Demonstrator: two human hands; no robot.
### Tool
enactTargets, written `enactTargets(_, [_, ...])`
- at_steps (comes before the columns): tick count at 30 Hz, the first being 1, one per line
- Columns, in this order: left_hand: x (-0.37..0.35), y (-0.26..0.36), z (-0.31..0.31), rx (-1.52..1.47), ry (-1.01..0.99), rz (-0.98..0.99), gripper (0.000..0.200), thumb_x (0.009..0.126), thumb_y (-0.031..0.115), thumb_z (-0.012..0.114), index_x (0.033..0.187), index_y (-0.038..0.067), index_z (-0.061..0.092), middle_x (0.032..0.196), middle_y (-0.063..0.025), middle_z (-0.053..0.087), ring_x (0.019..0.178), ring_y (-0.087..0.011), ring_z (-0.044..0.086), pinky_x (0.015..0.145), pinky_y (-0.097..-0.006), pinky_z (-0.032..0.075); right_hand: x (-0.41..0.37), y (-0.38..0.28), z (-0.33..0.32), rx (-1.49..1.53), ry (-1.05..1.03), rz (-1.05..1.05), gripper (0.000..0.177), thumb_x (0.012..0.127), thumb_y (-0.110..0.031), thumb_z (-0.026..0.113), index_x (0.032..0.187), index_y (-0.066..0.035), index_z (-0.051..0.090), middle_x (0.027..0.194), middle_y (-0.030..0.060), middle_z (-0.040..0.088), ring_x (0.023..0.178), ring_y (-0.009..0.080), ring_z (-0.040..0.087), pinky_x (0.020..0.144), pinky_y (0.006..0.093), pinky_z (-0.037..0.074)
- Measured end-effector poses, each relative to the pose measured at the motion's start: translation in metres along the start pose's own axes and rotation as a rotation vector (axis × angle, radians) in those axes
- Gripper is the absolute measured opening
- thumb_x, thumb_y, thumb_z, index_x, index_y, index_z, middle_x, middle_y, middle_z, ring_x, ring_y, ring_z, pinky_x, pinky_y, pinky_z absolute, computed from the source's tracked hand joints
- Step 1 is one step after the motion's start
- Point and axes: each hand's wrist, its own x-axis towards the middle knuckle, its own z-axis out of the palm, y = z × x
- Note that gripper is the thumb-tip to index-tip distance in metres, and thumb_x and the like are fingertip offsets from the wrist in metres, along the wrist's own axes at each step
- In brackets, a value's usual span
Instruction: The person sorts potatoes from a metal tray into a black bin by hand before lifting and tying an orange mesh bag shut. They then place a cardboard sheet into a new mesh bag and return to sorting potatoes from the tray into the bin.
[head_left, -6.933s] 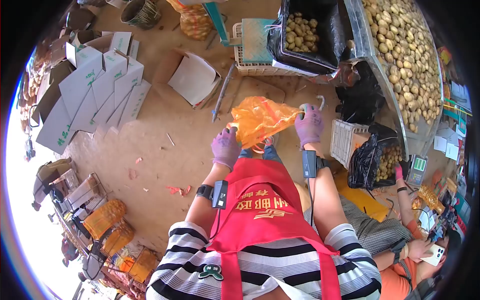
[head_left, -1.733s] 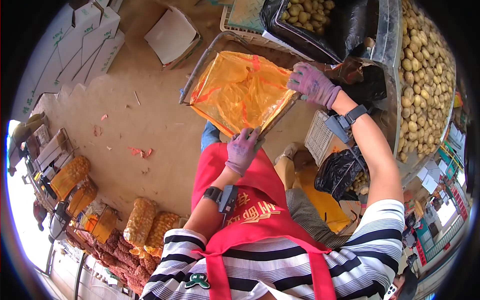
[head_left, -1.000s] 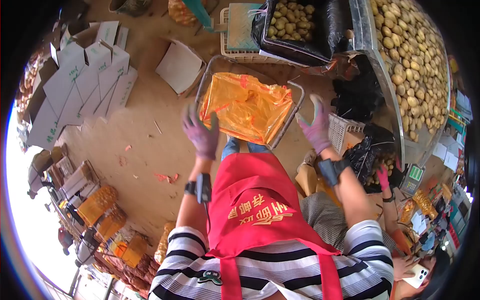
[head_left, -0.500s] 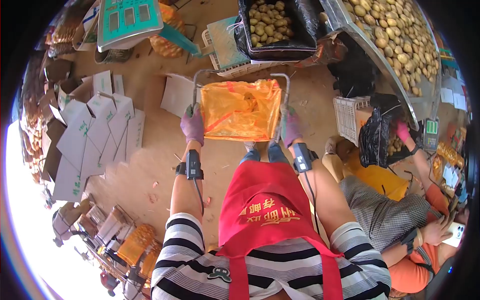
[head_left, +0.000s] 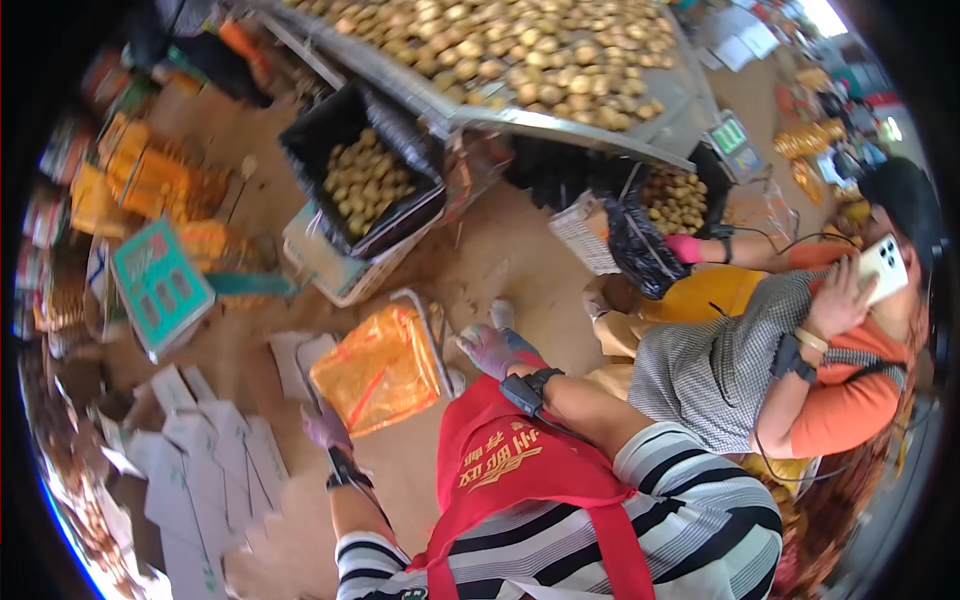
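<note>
An orange mesh bag [head_left: 375, 370] hangs spread on a metal bag frame [head_left: 438, 345] in front of me, to the left of my apron. My left hand [head_left: 326, 428], in a purple glove and slightly blurred, is closed at the frame's left side bar; its fingertips are partly hidden. To the right of the frame, my right hand [head_left: 488, 352] is apart from the bar, gloved too, with its fingers loosely stretched and nothing visible in them.
A crate lined with black plastic holds potatoes [head_left: 365, 185] ahead. Beyond is a metal sorting table [head_left: 560, 130] heaped with potatoes. A teal scale [head_left: 160, 285] and white cartons [head_left: 205, 470] stand left. At right, a co-worker [head_left: 800, 340] holds a phone and reaches to another black-lined crate.
My view has swung right, so the bag and frame sit farther left and tilted. My right hand has let go of the frame's right bar; my left hand stays at the left bar.
</note>
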Motion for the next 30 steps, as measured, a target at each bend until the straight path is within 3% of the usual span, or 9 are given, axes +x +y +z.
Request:
enactTargets(2, [-0.024,0.042,-0.005,0.271,0.144,-0.048,0.051,0.088,0.033,0.062,0.13,0.006,0.051,0.119,-0.0181,0.056,0.115,-0.0325,0.05,0.096,-0.0448,0.04,0.019,0.052,0.0,0.053,0.063,0.019,0.041,0.083,-0.036,0.065,0.11,-0.006,0.061,0.107,0.0209,0.065,0.103,0.038,0.06,0.089,0.0433,0.048])
enactTargets(4, [-0.037,0.068,0.003,0.231,0.279,0.282,0.055,0.084,0.031,0.066,0.131,0.008,0.048,0.125,-0.0168,0.052,0.121,-0.0351,0.043,0.099,-0.0488,0.037,0.038,0.057,-0.031,0.104,0.086,0.021,0.039,0.083,-0.035,0.065,0.108,-0.006,0.062,0.106,0.0197,0.065,0.102,0.0372,0.061,0.088,0.0432,0.049])
enactTargets(9, [-0.114,0.186,0.044,-0.012,0.162,0.593,0.051,0.082,0.026,0.067,0.126,0.005,0.051,0.123,-0.0191,0.053,0.119,-0.0375,0.045,0.099,-0.0486,0.036,0.099,0.085,-0.098,0.116,0.169,0.054,0.032,0.082,-0.035,0.064,0.103,-0.011,0.064,0.098,0.0176,0.067,0.094,0.036,0.064,0.083,0.0439,0.051])
enactTargets(13, [-0.156,0.263,0.075,-0.192,-0.073,0.657,0.048,0.083,0.019,0.066,0.125,0.002,0.051,0.126,-0.0196,0.05,0.119,-0.0377,0.044,0.102,-0.0475,0.035,0.136,0.033,-0.179,0.134,0.153,0.064,0.031,0.082,-0.034,0.065,0.102,-0.01,0.064,0.097,0.0162,0.068,0.093,0.036,0.064,0.079,0.0449,0.051])
enactTargets(18, [-0.175,0.337,0.07,-0.262,-0.179,0.662,0.045,0.082,0.015,0.066,0.124,0.006,0.052,0.123,-0.0182,0.05,0.118,-0.0358,0.045,0.1,-0.0458,0.036,0.173,-0.032,-0.246,0.203,0.453,-0.314,0.027,0.08,-0.03,0.068,0.098,-0.011,0.062,0.095,0.0138,0.065,0.089,0.0368,0.061,0.076,0.0454,0.05])
enactTargets(20, [-0.172,0.349,0.073,-0.263,-0.171,0.661,0.045,0.081,0.015,0.066,0.123,0.006,0.053,0.123,-0.0176,0.05,0.118,-0.0357,0.045,0.1,-0.0458,0.036,0.191,-0.054,-0.271,-0.041,0.705,-0.547,0.027,0.077,-0.027,0.07,0.098,-0.013,0.06,0.098,0.0129,0.061,0.094,0.0342,0.057,0.084,0.0446,0.046])
enactTargets(24, [-0.148,0.382,0.074,-0.254,-0.128,0.75,0.041,0.082,0.017,0.065,0.121,0.007,0.055,0.12,-0.0169,0.052,0.115,-0.0361,0.047,0.098,-0.0464,0.037,0.216,-0.072,-0.317,-0.254,0.893,-0.503,0.034,0.074,-0.026,0.071,0.101,-0.011,0.059,0.1,0.0124,0.058,0.099,0.0333,0.053,0.092,0.046,0.037])
enactTargets(27, [-0.126,0.426,0.084,-0.232,-0.109,0.83,0.04,0.083,0.018,0.064,0.12,0.006,0.055,0.119,-0.0171,0.053,0.115,-0.0363,0.047,0.098,-0.047,0.037,0.236,-0.044,-0.341,-0.293,0.602,-0.406,0.033,0.073,-0.027,0.071,0.099,-0.009,0.06,0.101,0.014,0.06,0.101,0.0332,0.053,0.092,0.0448,0.039])
enactTargets(30, [-0.096,0.494,0.099,-0.234,-0.097,0.955,0.038,0.084,0.018,0.063,0.119,0.006,0.055,0.119,-0.0172,0.053,0.115,-0.0365,0.046,0.098,-0.048,0.037,0.227,-0.04,-0.351,-0.246,0.637,-0.5,0.029,0.073,-0.026,0.071,0.095,-0.009,0.062,0.103,0.0146,0.061,0.103,0.0342,0.054,0.093,0.0447,0.041])
